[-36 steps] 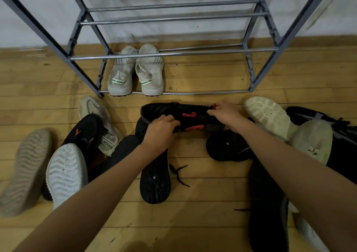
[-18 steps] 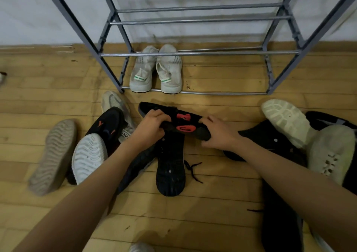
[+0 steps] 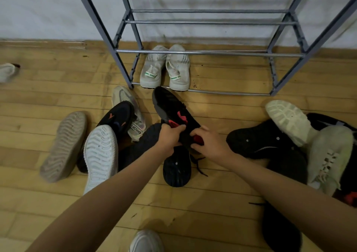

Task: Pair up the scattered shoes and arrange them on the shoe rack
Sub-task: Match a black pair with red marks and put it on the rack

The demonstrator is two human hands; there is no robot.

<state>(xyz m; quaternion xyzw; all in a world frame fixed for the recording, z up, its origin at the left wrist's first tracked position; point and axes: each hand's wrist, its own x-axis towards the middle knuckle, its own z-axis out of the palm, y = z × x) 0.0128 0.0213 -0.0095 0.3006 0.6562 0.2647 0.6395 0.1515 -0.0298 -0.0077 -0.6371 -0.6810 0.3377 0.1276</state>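
While loose shoes lie across the wooden floor (image 3: 222,104), a black sneaker with red marks (image 3: 174,112) is gripped by left hand (image 3: 170,137) and right hand (image 3: 210,145), both closed on it | white pair (image 3: 166,68) set at shoe rack (image 3: 193,53) bottom tier's left end.

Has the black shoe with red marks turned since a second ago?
Yes. The black shoe with red marks lay across, parallel to the rack's bottom rail; now both hands angle it, one end toward the white pair.
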